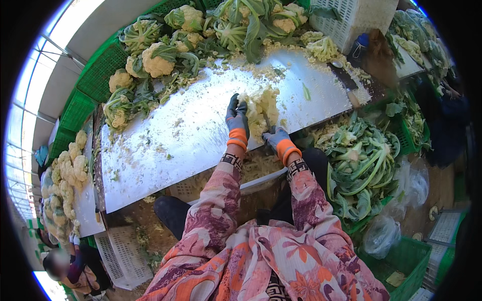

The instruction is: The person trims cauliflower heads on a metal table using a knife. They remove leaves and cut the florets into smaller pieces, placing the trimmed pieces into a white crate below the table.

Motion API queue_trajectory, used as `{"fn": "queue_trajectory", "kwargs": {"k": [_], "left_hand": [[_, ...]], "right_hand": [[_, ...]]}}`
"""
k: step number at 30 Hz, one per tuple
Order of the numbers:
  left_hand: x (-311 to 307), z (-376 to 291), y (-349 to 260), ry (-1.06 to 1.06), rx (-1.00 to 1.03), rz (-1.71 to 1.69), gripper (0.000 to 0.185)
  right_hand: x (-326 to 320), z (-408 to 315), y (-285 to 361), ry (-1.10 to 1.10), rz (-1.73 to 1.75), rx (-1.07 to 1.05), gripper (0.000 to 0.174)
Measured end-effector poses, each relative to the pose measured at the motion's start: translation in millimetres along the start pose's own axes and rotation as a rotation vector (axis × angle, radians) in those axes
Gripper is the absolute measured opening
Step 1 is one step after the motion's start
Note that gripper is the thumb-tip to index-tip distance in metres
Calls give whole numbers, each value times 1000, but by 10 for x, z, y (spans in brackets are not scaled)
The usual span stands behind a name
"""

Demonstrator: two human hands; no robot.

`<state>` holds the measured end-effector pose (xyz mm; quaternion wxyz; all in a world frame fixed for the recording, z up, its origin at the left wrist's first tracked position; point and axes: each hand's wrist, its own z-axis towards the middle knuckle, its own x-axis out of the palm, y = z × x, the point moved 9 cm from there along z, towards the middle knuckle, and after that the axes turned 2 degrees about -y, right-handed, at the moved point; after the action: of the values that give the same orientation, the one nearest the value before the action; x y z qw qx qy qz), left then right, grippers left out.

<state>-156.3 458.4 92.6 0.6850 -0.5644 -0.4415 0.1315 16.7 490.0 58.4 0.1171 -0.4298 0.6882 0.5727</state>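
A trimmed cauliflower head (260, 107) is held over the near edge of a metal-topped table (173, 124). My left hand (237, 114), in a grey and orange work glove, grips its left side. In my gloved right hand (276, 140) is a knife (267, 122), its blade against the lower right of the cauliflower; most of the handle is hidden by the fingers. Below the hands, cut cauliflower pieces (260, 167) lie in a container with a white rim (263, 180).
Untrimmed cauliflowers (158, 60) are heaped along the table's far side. Another knife (353, 98) lies at the right. Cut leaves (361, 161) fill a crate beside me. A green crate (408, 259) stands lower right. A co-worker (81, 267) is at the lower left.
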Motion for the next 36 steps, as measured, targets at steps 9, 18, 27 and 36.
{"fn": "queue_trajectory", "kwargs": {"k": [9, 18, 27, 36], "left_hand": [[-954, 121, 73, -184, -65, 346, 65], [-782, 71, -296, 311, 261, 1293, 72], [-1282, 22, -207, 81, 202, 1065, 42], [-1210, -95, -280, 56, 342, 1164, 29]], "right_hand": [[-215, 91, -132, -185, -23, 98, 32], [-962, -212, 576, -430, -102, -109, 34], [522, -297, 863, -42, -236, -286, 44], [696, -316, 833, 77, -305, -130, 36]]}}
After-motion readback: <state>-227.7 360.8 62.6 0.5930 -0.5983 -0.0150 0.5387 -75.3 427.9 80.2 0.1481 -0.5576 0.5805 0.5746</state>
